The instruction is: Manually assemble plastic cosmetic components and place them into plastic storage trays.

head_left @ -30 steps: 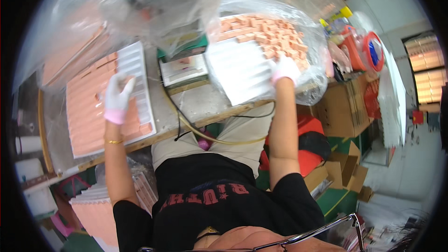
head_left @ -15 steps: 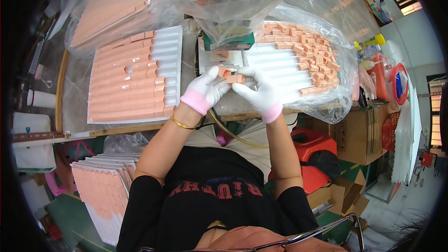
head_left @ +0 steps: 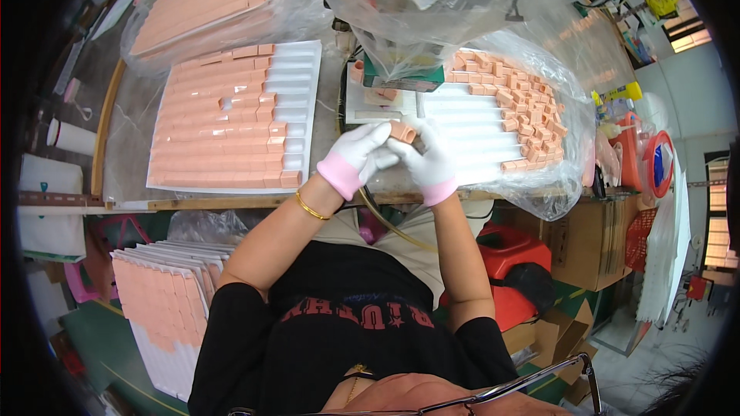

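Both hands wear white gloves with pink cuffs and meet at the table's front. My left hand and my right hand pinch a small hollow peach box-shaped piece between their fingertips. Whether a second piece is hidden in the fingers I cannot tell. To the left lies a white grooved tray with rows of like pieces. Beside my right hand, another white grooved tray carries loose, jumbled pieces over its far and right parts.
Clear plastic sheeting drapes over a green machine just beyond my hands. A filled tray in plastic lies at the far left. Stacked trays stand below left. A red container and cardboard boxes are below right.
Two peach pieces showed apart, one at each hand; now one shows between the fingertips. My hands have come closer together. The whole view has shifted a little.
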Action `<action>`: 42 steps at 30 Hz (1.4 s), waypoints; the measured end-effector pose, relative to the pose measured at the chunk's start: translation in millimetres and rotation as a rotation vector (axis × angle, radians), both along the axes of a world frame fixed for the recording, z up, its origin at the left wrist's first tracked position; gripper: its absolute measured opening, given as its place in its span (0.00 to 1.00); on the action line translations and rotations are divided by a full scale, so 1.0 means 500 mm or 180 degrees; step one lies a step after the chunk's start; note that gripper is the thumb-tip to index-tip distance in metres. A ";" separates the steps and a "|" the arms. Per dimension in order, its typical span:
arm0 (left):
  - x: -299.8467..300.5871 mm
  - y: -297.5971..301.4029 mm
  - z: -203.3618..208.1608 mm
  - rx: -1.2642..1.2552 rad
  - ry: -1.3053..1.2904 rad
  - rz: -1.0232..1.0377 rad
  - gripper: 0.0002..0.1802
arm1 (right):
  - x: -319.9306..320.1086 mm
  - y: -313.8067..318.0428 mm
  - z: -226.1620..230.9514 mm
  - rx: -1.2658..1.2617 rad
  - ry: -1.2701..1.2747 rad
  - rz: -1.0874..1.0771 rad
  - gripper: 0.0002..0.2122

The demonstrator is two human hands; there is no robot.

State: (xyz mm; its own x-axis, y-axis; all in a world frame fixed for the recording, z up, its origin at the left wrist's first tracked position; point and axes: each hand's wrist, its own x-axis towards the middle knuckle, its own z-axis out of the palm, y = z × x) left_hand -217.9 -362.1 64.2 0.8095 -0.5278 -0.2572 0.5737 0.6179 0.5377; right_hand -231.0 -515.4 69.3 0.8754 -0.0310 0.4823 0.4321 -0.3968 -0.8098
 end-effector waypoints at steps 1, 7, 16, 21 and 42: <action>0.008 0.009 0.019 0.1224 -0.0616 0.0174 0.18 | 0.004 -0.017 -0.012 0.0262 0.0486 0.0122 0.15; 0.205 0.092 -0.072 0.3396 -0.2852 0.1770 0.21 | 0.134 -0.046 0.037 -0.1637 0.1640 -0.0222 0.20; 0.216 0.118 -0.056 0.2842 -0.2287 0.1069 0.27 | 0.172 0.004 0.003 -0.0854 0.1257 -0.0365 0.20; 0.223 0.111 -0.068 0.2670 -0.2395 0.1148 0.28 | 0.179 0.003 -0.016 -0.0375 0.0722 -0.0308 0.18; 0.193 0.094 -0.033 0.3803 -0.3339 0.1374 0.19 | 0.162 0.013 -0.007 0.0515 0.0619 0.0215 0.19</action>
State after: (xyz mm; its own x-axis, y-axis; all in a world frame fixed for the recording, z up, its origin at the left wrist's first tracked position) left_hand -121.5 -314.9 47.9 0.9073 -0.1487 0.3933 -0.4190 -0.3982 0.8160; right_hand -149.9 -508.8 65.7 0.9539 -0.0323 0.2983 0.2833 -0.2310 -0.9308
